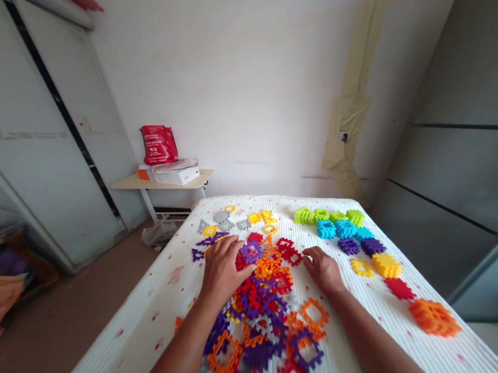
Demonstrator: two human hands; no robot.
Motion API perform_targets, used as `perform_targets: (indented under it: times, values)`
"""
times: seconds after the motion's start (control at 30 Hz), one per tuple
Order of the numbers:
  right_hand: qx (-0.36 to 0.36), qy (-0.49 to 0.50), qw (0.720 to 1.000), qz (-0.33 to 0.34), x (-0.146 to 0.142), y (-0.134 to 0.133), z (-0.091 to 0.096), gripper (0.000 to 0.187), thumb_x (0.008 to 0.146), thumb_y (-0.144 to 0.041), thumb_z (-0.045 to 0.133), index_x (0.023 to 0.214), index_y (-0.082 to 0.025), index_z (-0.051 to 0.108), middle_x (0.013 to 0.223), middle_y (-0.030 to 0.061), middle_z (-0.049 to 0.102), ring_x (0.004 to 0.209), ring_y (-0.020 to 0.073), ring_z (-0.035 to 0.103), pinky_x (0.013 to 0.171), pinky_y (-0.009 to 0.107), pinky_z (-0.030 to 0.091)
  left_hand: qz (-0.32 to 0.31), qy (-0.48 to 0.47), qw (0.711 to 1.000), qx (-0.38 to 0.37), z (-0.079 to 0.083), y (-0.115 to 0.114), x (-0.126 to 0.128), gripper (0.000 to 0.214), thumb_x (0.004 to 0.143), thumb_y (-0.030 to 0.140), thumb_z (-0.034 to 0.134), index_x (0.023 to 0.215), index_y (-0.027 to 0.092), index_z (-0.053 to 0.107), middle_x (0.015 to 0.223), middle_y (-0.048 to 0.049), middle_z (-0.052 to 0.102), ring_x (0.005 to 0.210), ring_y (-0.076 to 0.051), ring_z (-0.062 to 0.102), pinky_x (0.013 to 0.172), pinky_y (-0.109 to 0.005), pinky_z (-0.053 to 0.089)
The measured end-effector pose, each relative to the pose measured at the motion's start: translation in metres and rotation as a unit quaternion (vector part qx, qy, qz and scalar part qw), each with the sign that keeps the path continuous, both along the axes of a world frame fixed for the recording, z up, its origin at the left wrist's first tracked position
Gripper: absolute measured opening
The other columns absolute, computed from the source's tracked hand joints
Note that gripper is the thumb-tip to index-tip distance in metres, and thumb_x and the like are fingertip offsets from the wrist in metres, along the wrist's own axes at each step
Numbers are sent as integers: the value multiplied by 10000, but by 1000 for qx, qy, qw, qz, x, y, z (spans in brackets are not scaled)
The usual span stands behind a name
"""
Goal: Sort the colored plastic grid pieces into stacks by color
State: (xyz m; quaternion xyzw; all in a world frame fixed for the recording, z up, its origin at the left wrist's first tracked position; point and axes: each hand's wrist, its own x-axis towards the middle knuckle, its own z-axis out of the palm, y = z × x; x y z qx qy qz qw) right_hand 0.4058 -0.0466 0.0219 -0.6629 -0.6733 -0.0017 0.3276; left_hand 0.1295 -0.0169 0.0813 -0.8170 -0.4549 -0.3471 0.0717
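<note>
A loose pile of plastic interlocking tiles (269, 295) in purple, red, orange, yellow and grey spreads over the bed's middle. At its left side rests my left hand (223, 268), thumb and fingers apart, beside a purple tile with a square hole (251, 251). My right hand (323, 268) is low at the pile's right edge, fingers partly bent, their tips close to several red tiles (289, 251); no tile shows in its grasp. Whether the fingertips touch those tiles is unclear.
Sorted stacks run along the bed's right side: lime green (329, 216), light blue (344, 229), dark purple (373, 246), yellow (386, 265), red (400, 288) and orange (435, 318). Grey tiles (224, 218) and yellow tiles (263, 217) lie beyond the pile. A small table (124, 183) stands behind left.
</note>
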Motion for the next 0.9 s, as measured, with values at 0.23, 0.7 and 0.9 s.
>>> perform_targets:
  times: [0.23,0.7,0.9]
  values:
    - [3,293,952,91,-43,-10,16,235,778,-381,517,798,-185,645,747,23,652,657,139,564,627,252,444,-42,26,998,50,-12,-20,21,467,680,370,684,1101,199,573,1204,-110,576,1117,-290,490,945,-455,364]
    - [-83,541,830,106,-50,-17,42,306,610,-353,638,837,-152,598,568,-52,545,413,41,359,413,189,285,-95,-5,994,55,-18,-14,15,488,721,376,635,1173,210,551,1210,-110,576,1119,-279,509,959,-446,375]
    - [-113,314,936,-112,25,-6,26,218,685,-194,541,864,-139,653,628,7,632,475,85,496,478,200,364,-79,-216,972,-38,-19,3,-9,314,796,363,547,1049,193,621,1122,-87,623,1059,-218,561,926,-374,443]
